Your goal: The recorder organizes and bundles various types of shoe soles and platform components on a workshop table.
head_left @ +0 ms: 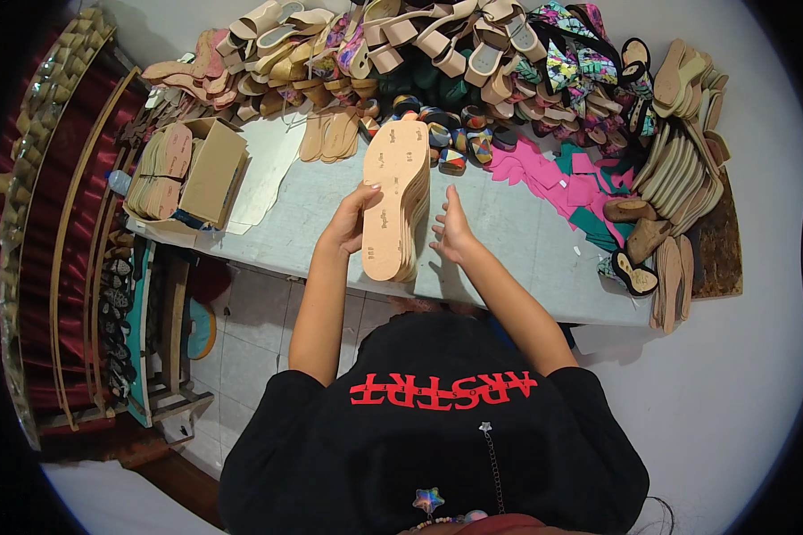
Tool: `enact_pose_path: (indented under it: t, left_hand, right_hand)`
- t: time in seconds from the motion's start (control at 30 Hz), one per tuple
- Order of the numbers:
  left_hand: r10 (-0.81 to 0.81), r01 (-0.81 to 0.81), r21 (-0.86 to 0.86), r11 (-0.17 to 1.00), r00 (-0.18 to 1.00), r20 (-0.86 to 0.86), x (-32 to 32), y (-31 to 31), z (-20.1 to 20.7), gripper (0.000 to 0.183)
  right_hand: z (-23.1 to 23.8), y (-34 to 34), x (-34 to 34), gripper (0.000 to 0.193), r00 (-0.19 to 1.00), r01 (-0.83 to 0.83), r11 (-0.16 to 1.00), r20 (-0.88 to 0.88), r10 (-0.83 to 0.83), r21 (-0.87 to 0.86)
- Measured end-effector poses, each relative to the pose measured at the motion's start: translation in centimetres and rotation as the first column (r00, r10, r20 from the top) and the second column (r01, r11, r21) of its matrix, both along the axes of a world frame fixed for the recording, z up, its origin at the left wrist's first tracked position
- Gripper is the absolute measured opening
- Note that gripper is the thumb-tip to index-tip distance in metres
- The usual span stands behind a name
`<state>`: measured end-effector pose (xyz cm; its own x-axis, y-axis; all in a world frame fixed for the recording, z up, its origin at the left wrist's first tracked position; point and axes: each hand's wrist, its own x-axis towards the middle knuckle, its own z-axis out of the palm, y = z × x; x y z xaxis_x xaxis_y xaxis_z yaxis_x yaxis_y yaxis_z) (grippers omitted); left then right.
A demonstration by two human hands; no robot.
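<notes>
A thick stack of tan insoles point(391, 201), printed with small dark marks, stands over the near part of the table, its long side pointing away from me. My left hand point(351, 219) is closed on its left edge, with the thumb on the top insole. Just right of the stack, apart from it, my right hand point(455, 228) is open with the fingers spread and nothing in it. Behind the stack lie small multicoloured patterned pieces point(452, 160). More tan insoles point(330, 135) lie to the left of them.
Finished shoes point(486, 58) are heaped along the back of the grey table point(303, 232). At left is a cardboard box point(214, 174) holding bundled insoles. Pink scraps point(544, 183), wooden shoe lasts point(644, 239) and stacked soles point(678, 178) lie to the right.
</notes>
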<state>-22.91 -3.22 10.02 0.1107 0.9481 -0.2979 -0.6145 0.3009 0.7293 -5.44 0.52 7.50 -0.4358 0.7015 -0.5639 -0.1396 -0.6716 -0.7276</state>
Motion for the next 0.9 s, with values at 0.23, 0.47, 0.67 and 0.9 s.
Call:
enact_pose_path:
  t: [0.23, 0.47, 0.67, 0.9]
  left_hand:
    - [-0.063, 0.063, 0.009, 0.998, 0.998, 0.015, 0.4, 0.1, -1.4, 0.061]
    - [-0.129, 0.126, -0.053, 0.991, 0.99, -0.054, 0.7, 0.3, -1.7, 0.064]
    - [0.006, -0.004, 0.029, 1.0, 0.998, -0.063, 0.7, 0.0, -1.6, 0.069]
    - [-0.031, 0.031, 0.019, 0.999, 0.999, -0.012, 0.1, 0.0, -1.6, 0.075]
  right_hand:
    - [-4.9, 0.0, -3.2, 0.087, 0.977, -0.036, 0.999, -0.209, 0.043, 0.034]
    - [-4.4, -0.2, -4.8, 0.082, 0.966, -0.075, 0.987, -0.234, 0.108, 0.146]
    - [-2.4, -0.3, -3.9, 0.076, 0.974, 0.004, 0.998, -0.224, 0.01, 0.064]
    - [-0.9, -0.4, -1.9, 0.108, 0.996, 0.063, 0.998, -0.068, -0.063, -0.001]
